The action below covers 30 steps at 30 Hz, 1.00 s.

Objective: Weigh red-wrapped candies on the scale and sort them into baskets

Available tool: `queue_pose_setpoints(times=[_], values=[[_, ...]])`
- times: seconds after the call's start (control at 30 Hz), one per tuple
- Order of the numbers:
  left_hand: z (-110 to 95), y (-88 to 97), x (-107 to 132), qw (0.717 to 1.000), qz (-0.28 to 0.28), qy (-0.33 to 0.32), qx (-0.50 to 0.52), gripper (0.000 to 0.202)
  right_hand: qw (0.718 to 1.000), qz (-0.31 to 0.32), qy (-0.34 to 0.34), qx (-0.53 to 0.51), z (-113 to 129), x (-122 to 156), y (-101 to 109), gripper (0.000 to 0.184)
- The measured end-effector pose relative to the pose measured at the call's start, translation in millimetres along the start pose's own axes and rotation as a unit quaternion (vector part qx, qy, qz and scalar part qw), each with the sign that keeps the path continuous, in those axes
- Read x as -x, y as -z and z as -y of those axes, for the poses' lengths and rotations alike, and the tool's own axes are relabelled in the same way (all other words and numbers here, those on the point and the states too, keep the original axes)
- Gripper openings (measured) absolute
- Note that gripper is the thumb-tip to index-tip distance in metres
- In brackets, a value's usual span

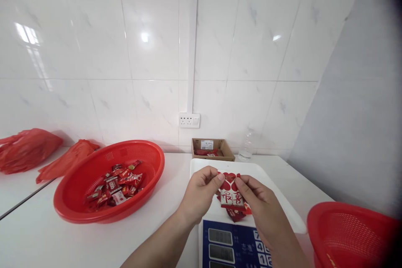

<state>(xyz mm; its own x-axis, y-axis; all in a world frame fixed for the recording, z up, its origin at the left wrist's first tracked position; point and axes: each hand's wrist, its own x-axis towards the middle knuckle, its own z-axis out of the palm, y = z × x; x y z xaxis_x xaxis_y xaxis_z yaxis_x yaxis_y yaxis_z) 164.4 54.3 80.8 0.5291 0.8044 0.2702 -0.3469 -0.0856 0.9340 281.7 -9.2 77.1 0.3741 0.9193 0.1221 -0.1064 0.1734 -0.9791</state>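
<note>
Between my two hands is a small red-and-white packet (231, 194) with hearts and red characters on it. My left hand (202, 190) pinches its upper left edge, and my right hand (257, 197) pinches its upper right edge. The packet is held over the white pan (276, 192) of a digital scale. Dark red wrapped candies (235, 215) show below the packet, partly hidden by it. The scale's blue panel (241, 230), with grey displays and number keys, faces me in front of the pan.
On the left stands a red plastic basket (67, 197) with wrapped candies, near red plastic bags (31, 150). Another red basket (348, 209) is at the right. Behind the scale are a cardboard box (226, 150) with red packets and a clear bottle (247, 146) against the tiled wall.
</note>
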Motion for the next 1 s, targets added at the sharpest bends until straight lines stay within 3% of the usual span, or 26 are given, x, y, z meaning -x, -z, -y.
queue_pose_setpoints(times=[0.23,0.5,1.0], values=[[0.1,0.2,-1.4,1.000,0.003,0.001,-0.015,0.030,1.000,-0.017,-0.006,-0.021,2.8,1.9,-2.1,0.027],[3.1,0.0,-0.7,0.997,0.059,0.015,-0.046,0.036,0.998,-0.047,0.005,-0.034,-2.5,-4.0,0.4,0.028],[7.1,3.0,-5.1,0.999,0.019,0.008,-0.048,0.037,0.999,-0.021,-0.005,0.042,-3.6,-2.8,2.7,0.028]])
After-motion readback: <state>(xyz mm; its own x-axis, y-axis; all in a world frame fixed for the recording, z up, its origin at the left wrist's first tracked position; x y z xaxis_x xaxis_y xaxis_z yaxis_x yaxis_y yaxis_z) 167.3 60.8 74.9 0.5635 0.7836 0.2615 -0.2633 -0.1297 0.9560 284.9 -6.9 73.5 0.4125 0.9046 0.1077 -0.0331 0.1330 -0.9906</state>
